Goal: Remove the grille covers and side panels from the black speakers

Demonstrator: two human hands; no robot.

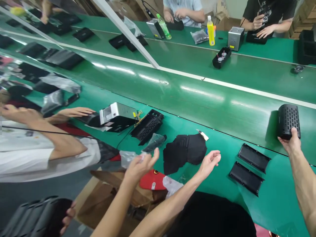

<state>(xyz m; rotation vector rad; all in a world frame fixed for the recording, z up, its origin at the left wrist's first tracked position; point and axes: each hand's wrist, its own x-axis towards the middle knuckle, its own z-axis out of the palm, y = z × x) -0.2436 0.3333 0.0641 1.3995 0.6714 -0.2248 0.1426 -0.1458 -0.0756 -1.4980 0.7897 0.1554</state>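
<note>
My right hand [292, 142] grips the lower end of a black speaker housing [288, 120] with a perforated face, upright at the conveyor belt's near edge. My left hand [209, 163] is over the green table with loosely bent fingers, holding nothing visible. Just left of it lie black die-cut sheets [186, 149] and a small cream-handled tool [203, 135]. Between my hands, two black curved panels [254, 158] rest side by side on the table. Another person's hand [142, 164] reaches in from the left, near a clear plastic bag [155, 143].
The green conveyor belt [187, 89] runs across, beneath a slanted metal bar [128, 33]. An open housing with speaker drivers [221, 58] sits on it. Co-workers work opposite and at left, beside a silver fixture [118, 115]. At lower left, a hand holds black housings [37, 217].
</note>
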